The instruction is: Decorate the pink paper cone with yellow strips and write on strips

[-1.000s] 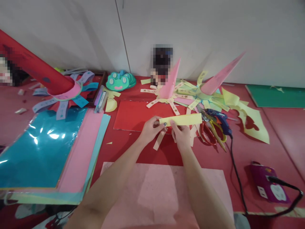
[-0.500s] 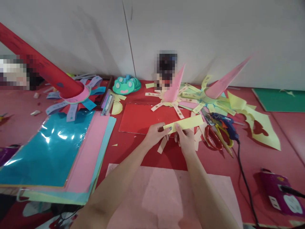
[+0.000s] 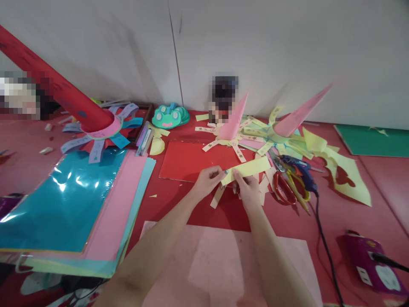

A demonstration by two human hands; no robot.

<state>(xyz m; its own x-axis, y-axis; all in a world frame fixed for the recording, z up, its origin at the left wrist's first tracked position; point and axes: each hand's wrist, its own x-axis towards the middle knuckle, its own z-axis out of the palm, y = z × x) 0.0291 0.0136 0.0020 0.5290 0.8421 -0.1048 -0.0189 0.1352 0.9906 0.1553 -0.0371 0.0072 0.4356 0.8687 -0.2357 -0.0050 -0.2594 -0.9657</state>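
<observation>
**Yellow paper strip, held in two hands, tilted**

Yellow paper strip (image 3: 246,168): held clear of the red table (image 3: 348,217), over the near edge of a red sheet (image 3: 188,160), just left of the scissors (image 3: 285,187) and the blue glue gun (image 3: 300,167).

Grip: the left hand (image 3: 207,181) pinches the strip's left end between thumb and fingertips. The right hand (image 3: 249,192) grasps it from below, just beside the left, with the thumb on the paper. Both are closed on the strip.

Change: a second ago the strip lies level between the hands. Now its free right end points up and to the right, while the held end has sunk. The two hands sit closer together, almost touching. I judge that the work is on the left end alone, since the long part hangs free.

Writing: no word can be read. The pale strips around the pink cone (image 3: 234,120) carry small dark star marks. The purple device (image 3: 370,266) at the right edge has a white panel, too small to read. A patch at the wall is blurred out.
</observation>
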